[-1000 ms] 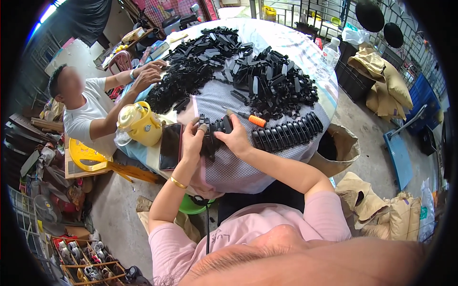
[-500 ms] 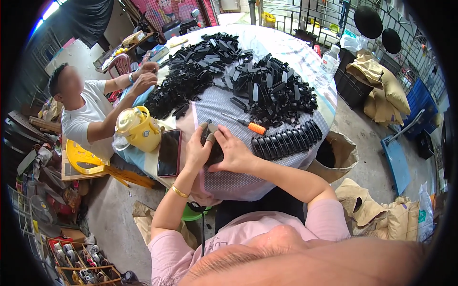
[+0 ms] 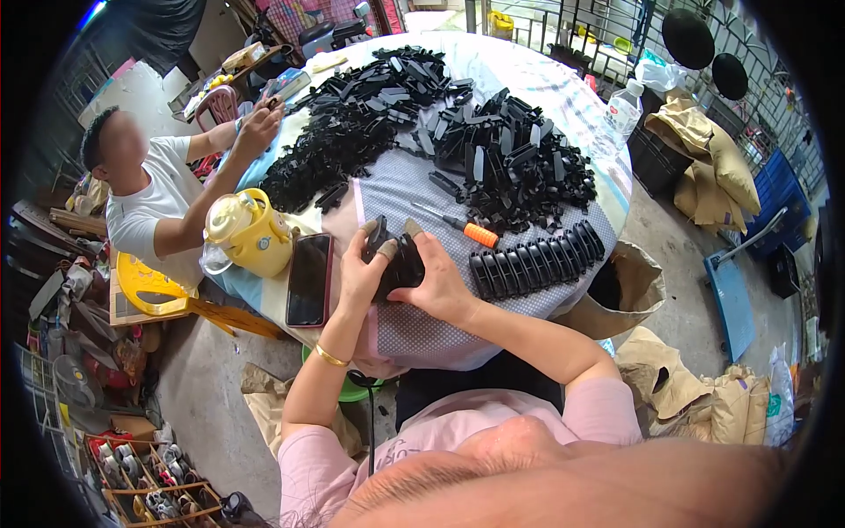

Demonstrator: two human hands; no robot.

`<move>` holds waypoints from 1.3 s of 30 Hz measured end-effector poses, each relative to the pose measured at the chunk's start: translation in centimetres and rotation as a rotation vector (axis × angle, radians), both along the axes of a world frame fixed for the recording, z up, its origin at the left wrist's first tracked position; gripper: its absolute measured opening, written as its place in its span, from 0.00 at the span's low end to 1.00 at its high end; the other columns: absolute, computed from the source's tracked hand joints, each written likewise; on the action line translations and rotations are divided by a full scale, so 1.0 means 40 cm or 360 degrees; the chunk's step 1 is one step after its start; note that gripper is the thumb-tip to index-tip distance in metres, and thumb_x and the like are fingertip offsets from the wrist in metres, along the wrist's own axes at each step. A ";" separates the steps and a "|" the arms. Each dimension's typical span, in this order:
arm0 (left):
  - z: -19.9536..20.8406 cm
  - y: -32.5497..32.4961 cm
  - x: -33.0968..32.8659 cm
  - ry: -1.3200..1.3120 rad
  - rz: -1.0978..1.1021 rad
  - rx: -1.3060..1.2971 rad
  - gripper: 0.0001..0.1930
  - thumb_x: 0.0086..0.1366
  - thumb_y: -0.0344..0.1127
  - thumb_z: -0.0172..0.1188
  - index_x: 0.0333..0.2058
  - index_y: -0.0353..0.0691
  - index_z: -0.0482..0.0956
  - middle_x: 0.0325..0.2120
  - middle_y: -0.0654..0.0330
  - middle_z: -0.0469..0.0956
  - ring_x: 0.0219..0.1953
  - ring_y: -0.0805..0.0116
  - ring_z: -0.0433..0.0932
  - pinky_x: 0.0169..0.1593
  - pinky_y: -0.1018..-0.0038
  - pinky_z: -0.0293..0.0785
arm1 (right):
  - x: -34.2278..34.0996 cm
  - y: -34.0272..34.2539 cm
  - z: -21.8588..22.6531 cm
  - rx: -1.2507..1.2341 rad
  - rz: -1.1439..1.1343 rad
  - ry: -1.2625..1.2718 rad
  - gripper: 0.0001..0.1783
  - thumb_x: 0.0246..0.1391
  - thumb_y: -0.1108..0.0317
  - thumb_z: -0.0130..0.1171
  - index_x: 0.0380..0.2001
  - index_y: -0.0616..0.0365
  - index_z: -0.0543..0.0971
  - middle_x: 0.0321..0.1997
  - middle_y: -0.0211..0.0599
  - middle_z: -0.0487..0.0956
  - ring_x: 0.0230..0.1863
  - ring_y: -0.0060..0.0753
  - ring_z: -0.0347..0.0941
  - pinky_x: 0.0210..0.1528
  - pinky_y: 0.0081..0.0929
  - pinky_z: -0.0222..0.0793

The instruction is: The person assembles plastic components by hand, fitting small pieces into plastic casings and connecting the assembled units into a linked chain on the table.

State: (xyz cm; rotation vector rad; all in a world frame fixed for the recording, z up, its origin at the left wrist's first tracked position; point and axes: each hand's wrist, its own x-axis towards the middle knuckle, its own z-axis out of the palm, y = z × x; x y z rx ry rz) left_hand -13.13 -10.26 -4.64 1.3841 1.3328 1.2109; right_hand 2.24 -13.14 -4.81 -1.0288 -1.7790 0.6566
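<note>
Both hands are near the table's front edge, with fingertip covers on some fingers. My left hand point(image 3: 359, 280) is closed on the left side of some black plastic parts point(image 3: 401, 266). My right hand point(image 3: 440, 286) grips their right side, thumb toward me. Fingers hide much of the parts, so I cannot tell how many there are. Just beyond lies a screwdriver point(image 3: 478, 232) with an orange handle. A neat row of black ribbed plastic parts point(image 3: 537, 262) lies right of my right hand. To the left of my left hand is a dark-screened phone point(image 3: 309, 280) with a reddish edge.
Two heaps of loose black plastic pieces, one long heap point(image 3: 352, 132) and one at right point(image 3: 506, 158), cover the table's far part. A yellow jug point(image 3: 255, 233) stands at left, near a seated person point(image 3: 163, 189). A paper sack point(image 3: 638, 286) stands beside the table's right edge.
My hands have parted slightly, and more of the black parts shows between them. The other person's hands have shifted a little. The whole view has tilted slightly.
</note>
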 end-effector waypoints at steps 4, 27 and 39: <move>0.033 -0.014 0.014 -0.0283 0.0006 -0.0113 0.26 0.55 0.30 0.61 0.53 0.32 0.67 0.35 0.60 0.76 0.36 0.76 0.74 0.40 0.81 0.71 | 0.010 0.000 0.002 -0.0072 0.0061 0.0061 0.57 0.26 0.62 0.73 0.61 0.64 0.54 0.54 0.55 0.63 0.56 0.55 0.60 0.59 0.39 0.56; 0.027 -0.003 0.000 -0.0248 -0.0154 -0.0071 0.24 0.57 0.28 0.60 0.53 0.36 0.68 0.36 0.62 0.76 0.38 0.76 0.74 0.43 0.81 0.70 | 0.003 -0.002 0.009 -0.0029 0.0056 -0.0031 0.52 0.27 0.62 0.73 0.58 0.63 0.57 0.54 0.54 0.65 0.56 0.54 0.61 0.60 0.38 0.57; -0.008 -0.001 -0.002 -0.0552 -0.0252 -0.0030 0.25 0.55 0.20 0.54 0.54 0.37 0.68 0.41 0.60 0.74 0.42 0.72 0.74 0.46 0.78 0.72 | -0.024 0.000 -0.003 0.0203 -0.0033 -0.0136 0.42 0.32 0.63 0.67 0.55 0.60 0.64 0.54 0.51 0.65 0.55 0.53 0.62 0.57 0.39 0.60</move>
